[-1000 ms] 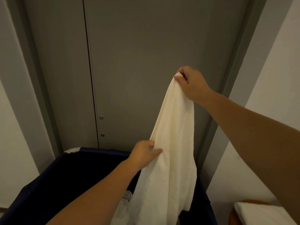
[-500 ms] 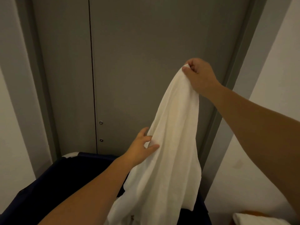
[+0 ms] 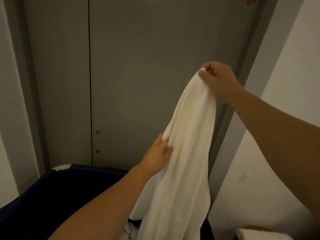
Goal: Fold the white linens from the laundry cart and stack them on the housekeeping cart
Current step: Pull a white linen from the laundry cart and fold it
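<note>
Linen, 1 white piece, hung unfolded in the air over the far right end of the laundry cart, in front of a grey door. The right hand pinched its top corner between thumb and curled fingers and held it high. The left hand gripped the left edge lower down, thumb on the front of the cloth. The lower part draped down toward the dark blue cart, where a scrap of pale fabric showed at the bottom of the view, too cut off to tell how much lay there.

By that evidence, this piece was at an early stage: out of the cart, but with no fold made, and the 2 hands seemed to be finding edges to spread it. At the lower right corner a white pile sat on something orange-brown. It may have been finished work on the housekeeping cart, though too little showed to be sure. Folding this piece, stacking it, and clearing whatever remained in the cart all appeared to be left.
</note>
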The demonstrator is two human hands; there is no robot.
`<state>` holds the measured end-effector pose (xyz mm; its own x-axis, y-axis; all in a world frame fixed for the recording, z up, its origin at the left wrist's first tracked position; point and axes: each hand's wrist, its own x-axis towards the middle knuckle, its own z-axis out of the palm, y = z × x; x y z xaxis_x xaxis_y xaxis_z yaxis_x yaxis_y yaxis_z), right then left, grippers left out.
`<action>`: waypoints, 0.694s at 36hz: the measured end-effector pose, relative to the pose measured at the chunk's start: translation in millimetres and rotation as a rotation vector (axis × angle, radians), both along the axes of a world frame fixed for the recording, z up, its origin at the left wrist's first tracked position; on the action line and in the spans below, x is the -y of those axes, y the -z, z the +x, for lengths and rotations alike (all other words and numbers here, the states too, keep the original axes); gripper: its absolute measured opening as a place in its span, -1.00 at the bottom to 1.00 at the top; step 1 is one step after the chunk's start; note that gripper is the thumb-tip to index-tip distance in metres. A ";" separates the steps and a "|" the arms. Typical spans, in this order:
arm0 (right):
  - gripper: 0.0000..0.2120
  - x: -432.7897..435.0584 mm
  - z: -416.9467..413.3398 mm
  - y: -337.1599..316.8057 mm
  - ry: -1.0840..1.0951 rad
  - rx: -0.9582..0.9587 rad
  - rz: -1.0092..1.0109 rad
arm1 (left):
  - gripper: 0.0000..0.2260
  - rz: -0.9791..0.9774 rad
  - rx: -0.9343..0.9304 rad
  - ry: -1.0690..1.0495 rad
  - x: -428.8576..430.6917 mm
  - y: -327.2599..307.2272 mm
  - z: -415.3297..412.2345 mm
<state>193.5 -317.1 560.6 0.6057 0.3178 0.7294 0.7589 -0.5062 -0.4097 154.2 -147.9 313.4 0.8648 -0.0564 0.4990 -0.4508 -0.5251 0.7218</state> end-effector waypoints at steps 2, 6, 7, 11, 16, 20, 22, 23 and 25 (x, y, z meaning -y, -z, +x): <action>-0.91 4.0 1.9 1.9 0.023 -0.001 -0.011 | -0.64 0.066 0.033 -0.113 6.8 -0.1 0.3; -0.88 13.1 6.4 7.0 0.087 -0.024 -0.038 | -0.54 0.285 -0.018 -0.229 9.5 -1.7 -8.0; -0.88 14.3 7.2 8.6 0.094 -0.026 -0.034 | -0.51 0.332 -0.036 -0.242 9.0 -2.4 -8.9; -0.89 14.4 9.0 16.5 0.108 -0.032 -0.059 | -0.65 0.399 -0.028 -0.268 3.3 -4.3 -7.2; -0.91 12.3 11.0 24.7 0.103 -0.041 -0.063 | -0.73 0.301 -0.119 -0.174 -7.3 4.8 -7.4; -0.90 8.1 10.7 25.5 0.085 -0.045 -0.071 | -0.69 0.198 -0.313 -0.068 -9.7 14.4 -5.9; -0.91 8.2 11.7 24.8 0.086 -0.044 -0.064 | -0.73 -0.012 -0.362 -0.076 -10.1 17.8 -3.5; -0.91 9.3 12.6 24.1 0.089 -0.043 -0.053 | -0.71 -0.085 -0.360 -0.091 -10.7 18.5 -2.1; -0.91 13.2 14.6 23.3 0.114 -0.047 -0.045 | -0.71 -0.145 -0.338 -0.128 -12.3 21.0 -0.7</action>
